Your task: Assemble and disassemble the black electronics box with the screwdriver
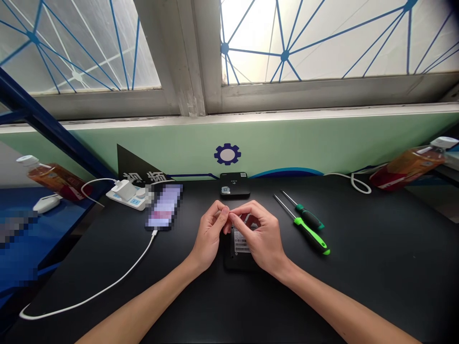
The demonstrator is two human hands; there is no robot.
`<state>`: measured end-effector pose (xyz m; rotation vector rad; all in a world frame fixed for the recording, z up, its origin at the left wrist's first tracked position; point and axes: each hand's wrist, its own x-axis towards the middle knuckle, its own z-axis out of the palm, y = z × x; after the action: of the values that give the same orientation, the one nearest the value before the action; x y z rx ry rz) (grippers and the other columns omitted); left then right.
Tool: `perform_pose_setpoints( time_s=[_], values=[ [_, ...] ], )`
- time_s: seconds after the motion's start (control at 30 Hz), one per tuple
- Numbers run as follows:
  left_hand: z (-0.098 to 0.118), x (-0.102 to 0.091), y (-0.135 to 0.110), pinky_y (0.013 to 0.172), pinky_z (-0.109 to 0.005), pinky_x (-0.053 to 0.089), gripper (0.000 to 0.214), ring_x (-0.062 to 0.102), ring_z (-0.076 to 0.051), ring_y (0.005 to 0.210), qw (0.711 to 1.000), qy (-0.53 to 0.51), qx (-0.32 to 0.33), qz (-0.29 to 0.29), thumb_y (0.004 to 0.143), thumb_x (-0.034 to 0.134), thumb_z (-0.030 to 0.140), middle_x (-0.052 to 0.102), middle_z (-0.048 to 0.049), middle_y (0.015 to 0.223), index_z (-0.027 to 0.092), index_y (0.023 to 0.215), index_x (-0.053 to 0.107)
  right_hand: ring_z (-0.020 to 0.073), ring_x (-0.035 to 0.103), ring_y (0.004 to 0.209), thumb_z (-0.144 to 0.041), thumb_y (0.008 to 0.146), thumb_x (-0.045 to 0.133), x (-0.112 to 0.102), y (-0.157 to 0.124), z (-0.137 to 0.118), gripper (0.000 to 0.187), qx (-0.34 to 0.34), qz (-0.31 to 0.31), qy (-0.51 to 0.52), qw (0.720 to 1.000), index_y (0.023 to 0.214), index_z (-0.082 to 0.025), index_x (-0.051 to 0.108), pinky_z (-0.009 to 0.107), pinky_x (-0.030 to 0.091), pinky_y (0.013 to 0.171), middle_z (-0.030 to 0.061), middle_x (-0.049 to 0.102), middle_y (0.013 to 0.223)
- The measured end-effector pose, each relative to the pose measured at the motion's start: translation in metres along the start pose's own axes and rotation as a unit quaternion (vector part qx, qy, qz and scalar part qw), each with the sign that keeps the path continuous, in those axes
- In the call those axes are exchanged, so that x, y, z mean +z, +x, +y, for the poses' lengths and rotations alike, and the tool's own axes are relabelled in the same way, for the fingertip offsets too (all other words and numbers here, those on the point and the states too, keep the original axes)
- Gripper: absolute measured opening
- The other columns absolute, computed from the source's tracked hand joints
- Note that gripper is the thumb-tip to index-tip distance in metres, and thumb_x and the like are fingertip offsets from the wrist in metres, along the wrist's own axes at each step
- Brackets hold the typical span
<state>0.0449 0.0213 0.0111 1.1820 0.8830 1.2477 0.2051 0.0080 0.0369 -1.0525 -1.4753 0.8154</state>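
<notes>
My left hand (211,234) and my right hand (266,235) meet at their fingertips, each with thumb and forefinger pinched together. Whatever sits between the fingertips is too small to make out. Beneath them a flat black device (238,263) with a white printed label lies on the table, partly covered by my right hand. Just beyond the hands rests another black device (234,190) with small stickers. To the right lie two screwdrivers: a dark green and black one (309,217) and a longer lime green and black one (311,235).
A phone (164,208) on a white charging cable (107,294) lies to the left on the black table (201,306). Behind it are a power strip (131,199) and charger plug (125,189). Drink bottles stand at left (59,179) and right (407,167). A green wall (172,143) bounds the back.
</notes>
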Motion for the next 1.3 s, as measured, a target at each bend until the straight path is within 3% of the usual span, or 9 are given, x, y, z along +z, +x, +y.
perform_pose_setpoints(
  time_s=[0.2, 0.33, 0.5, 0.83, 1.3],
  values=[
    [0.006, -0.007, 0.007, 0.075, -0.029, 0.042, 0.043, 0.049, -0.015, 0.072, 0.997, 0.062, 0.022, 0.037, 0.115, 0.069, 0.054, 0.055, 0.0033, 0.074, 0.022, 0.088, 0.060, 0.0205, 0.071, 0.087, -0.030, 0.116, 0.070, -0.014, 0.013, 0.002, 0.014, -0.011, -0.051, -0.060, 0.997, 0.106, -0.024, 0.078, 0.033, 0.057, 0.072, 0.0047, 0.076, 0.104],
    [0.002, -0.018, 0.015, 0.076, -0.028, 0.042, 0.040, 0.050, -0.016, 0.073, 0.992, 0.099, 0.029, 0.068, 0.115, 0.070, 0.052, 0.055, 0.0032, 0.074, 0.021, 0.090, 0.066, 0.0213, 0.073, 0.093, -0.023, 0.117, 0.068, -0.030, 0.025, 0.012, 0.012, -0.086, -0.189, -0.195, 0.959, 0.109, -0.024, 0.076, 0.033, 0.058, 0.077, 0.0044, 0.076, 0.108],
    [-0.004, -0.025, 0.020, 0.075, -0.028, 0.044, 0.039, 0.053, -0.016, 0.073, 0.989, 0.119, 0.028, 0.081, 0.114, 0.068, 0.052, 0.058, 0.0028, 0.076, 0.021, 0.092, 0.065, 0.0245, 0.073, 0.099, -0.017, 0.116, 0.067, -0.038, 0.029, 0.019, 0.013, -0.128, -0.252, -0.243, 0.928, 0.110, -0.025, 0.075, 0.037, 0.059, 0.083, 0.0059, 0.074, 0.109],
    [-0.004, -0.022, 0.018, 0.075, -0.028, 0.046, 0.038, 0.055, -0.016, 0.072, 0.988, 0.135, 0.028, 0.075, 0.113, 0.069, 0.052, 0.059, 0.0027, 0.075, 0.022, 0.090, 0.064, 0.0270, 0.069, 0.094, -0.014, 0.117, 0.063, -0.036, 0.030, 0.018, 0.019, -0.176, -0.286, -0.299, 0.893, 0.106, -0.023, 0.075, 0.039, 0.056, 0.079, 0.0081, 0.075, 0.104],
    [-0.005, -0.023, 0.018, 0.073, -0.029, 0.047, 0.037, 0.057, -0.017, 0.072, 0.987, 0.140, 0.025, 0.070, 0.113, 0.066, 0.053, 0.062, 0.0013, 0.077, 0.022, 0.093, 0.066, 0.0263, 0.073, 0.096, -0.017, 0.117, 0.064, -0.041, 0.032, 0.018, 0.020, -0.170, -0.288, -0.279, 0.900, 0.111, -0.026, 0.081, 0.037, 0.059, 0.079, 0.0080, 0.074, 0.106]
  ],
)
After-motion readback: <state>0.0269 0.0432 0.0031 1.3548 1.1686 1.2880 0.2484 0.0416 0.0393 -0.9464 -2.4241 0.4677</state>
